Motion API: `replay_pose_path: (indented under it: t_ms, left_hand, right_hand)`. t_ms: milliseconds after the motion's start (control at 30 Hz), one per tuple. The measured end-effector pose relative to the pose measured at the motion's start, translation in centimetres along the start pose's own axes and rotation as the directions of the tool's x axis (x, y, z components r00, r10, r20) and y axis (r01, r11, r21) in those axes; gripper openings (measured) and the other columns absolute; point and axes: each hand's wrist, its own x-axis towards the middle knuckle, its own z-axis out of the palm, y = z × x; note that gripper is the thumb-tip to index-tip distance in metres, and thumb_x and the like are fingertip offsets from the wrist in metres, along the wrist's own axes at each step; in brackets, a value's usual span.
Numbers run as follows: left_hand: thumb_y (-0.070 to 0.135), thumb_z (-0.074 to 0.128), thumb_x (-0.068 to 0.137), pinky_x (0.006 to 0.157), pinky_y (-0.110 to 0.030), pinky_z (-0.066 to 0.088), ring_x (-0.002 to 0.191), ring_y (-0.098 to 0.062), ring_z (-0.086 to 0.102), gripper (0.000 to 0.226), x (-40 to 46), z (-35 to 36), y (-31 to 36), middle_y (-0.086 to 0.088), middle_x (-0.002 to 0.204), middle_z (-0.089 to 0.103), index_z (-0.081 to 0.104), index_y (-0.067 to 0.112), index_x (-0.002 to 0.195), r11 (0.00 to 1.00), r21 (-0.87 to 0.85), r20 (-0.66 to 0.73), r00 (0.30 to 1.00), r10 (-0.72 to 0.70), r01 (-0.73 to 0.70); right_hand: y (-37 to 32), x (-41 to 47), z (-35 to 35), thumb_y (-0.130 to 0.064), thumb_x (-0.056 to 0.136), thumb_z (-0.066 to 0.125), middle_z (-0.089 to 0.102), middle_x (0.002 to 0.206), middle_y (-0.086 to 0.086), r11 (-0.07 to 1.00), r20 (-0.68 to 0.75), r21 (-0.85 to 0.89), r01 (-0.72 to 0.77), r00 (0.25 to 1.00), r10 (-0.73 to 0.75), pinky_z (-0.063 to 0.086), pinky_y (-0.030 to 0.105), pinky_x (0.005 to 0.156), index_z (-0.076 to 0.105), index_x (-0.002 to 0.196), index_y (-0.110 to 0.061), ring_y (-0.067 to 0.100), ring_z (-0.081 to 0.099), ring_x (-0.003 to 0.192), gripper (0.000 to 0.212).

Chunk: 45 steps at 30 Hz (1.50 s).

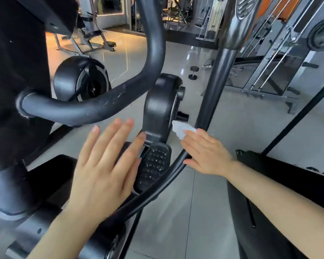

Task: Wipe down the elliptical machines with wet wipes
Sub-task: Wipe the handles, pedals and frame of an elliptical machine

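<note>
Elliptical, wipe, two hands.
Right hand (pixel 207 153) pinches white wipe (pixel 181 130) at its fingertips, against the elliptical's curved bar (pixel 178 165); left hand (pixel 105 165) spread flat, fingers straight, over the pedal (pixel 153 165).

No text, brand, number or sign can be read anywhere in this view. The elliptical machine (pixel 157 109) shows plain dark surfaces without a legible label.
</note>
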Motion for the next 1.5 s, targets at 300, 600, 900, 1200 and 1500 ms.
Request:
replay_pose_path:
  t_ms: [300, 600, 900, 1200, 1500]
  left_hand:
    - [0.026, 0.046, 0.094, 0.112, -0.051, 0.027, 0.13, -0.032, 0.047, 0.039, -12.9, -3.2, -0.3, -0.015, 0.135, 0.057, 0.062, 0.007, 0.123, 0.887, -0.156, 0.315, 0.873, -0.373, 0.435]
    - [0.034, 0.034, 0.102, 0.119, -0.036, 0.015, 0.135, -0.032, 0.041, 0.045, -18.0, -2.3, -2.2, -0.014, 0.141, 0.049, 0.047, 0.009, 0.137, 0.816, -0.181, 0.442, 0.786, -0.432, 0.549]
    - [0.039, 0.019, 0.107, 0.122, -0.034, 0.002, 0.144, -0.027, 0.028, 0.052, -19.0, -1.5, -2.3, -0.011, 0.151, 0.042, 0.039, 0.011, 0.145, 0.836, -0.176, 0.482, 0.786, -0.388, 0.52]
    - [0.037, 0.018, 0.107, 0.123, -0.036, 0.002, 0.145, -0.027, 0.027, 0.051, -19.7, -1.4, -2.2, -0.008, 0.153, 0.039, 0.034, 0.011, 0.148, 0.833, -0.167, 0.477, 0.783, -0.4, 0.527]
    - [0.035, 0.018, 0.107, 0.122, -0.037, 0.002, 0.146, -0.025, 0.025, 0.049, -19.9, -1.4, -2.1, -0.007, 0.154, 0.038, 0.031, 0.017, 0.151, 0.831, -0.169, 0.474, 0.783, -0.402, 0.529]
  right_hand:
    - [-17.7, 0.0, -1.6, -0.037, 0.105, 0.027, 0.067, 0.107, 0.005, 0.68, 0.182, 0.649, -0.342, 0.937, 0.297, 0.019, 0.04, 0.121, 0.069, 0.108, -0.006, 0.028, 0.058, 0.112, 0.052]
    - [-14.3, -0.3, -1.5, -0.006, 0.072, 0.08, 0.063, 0.121, -0.001, 0.884, 0.236, 0.463, -0.066, 0.97, -0.051, 0.028, 0.043, 0.118, 0.054, 0.135, -0.018, 0.021, 0.056, 0.118, 0.07]
    - [-17.0, -0.5, -2.7, -0.032, 0.107, 0.021, 0.06, 0.135, 0.011, 0.797, 0.215, 0.575, -0.185, 0.974, 0.072, 0.025, 0.04, 0.119, 0.058, 0.133, -0.006, 0.028, 0.054, 0.127, 0.052]
    - [-21.4, 2.9, -4.8, -0.016, 0.099, 0.039, 0.06, 0.136, -0.001, 0.395, 0.165, 0.913, -0.101, 0.977, -0.133, 0.024, 0.026, 0.117, 0.062, 0.131, -0.016, 0.012, 0.05, 0.129, 0.039]
    - [-13.4, 1.3, -1.1, -0.018, 0.083, 0.069, 0.073, 0.11, -0.007, 0.728, 0.205, 0.682, -0.065, 0.973, -0.105, 0.034, 0.028, 0.1, 0.073, 0.114, -0.022, 0.016, 0.069, 0.102, 0.032]
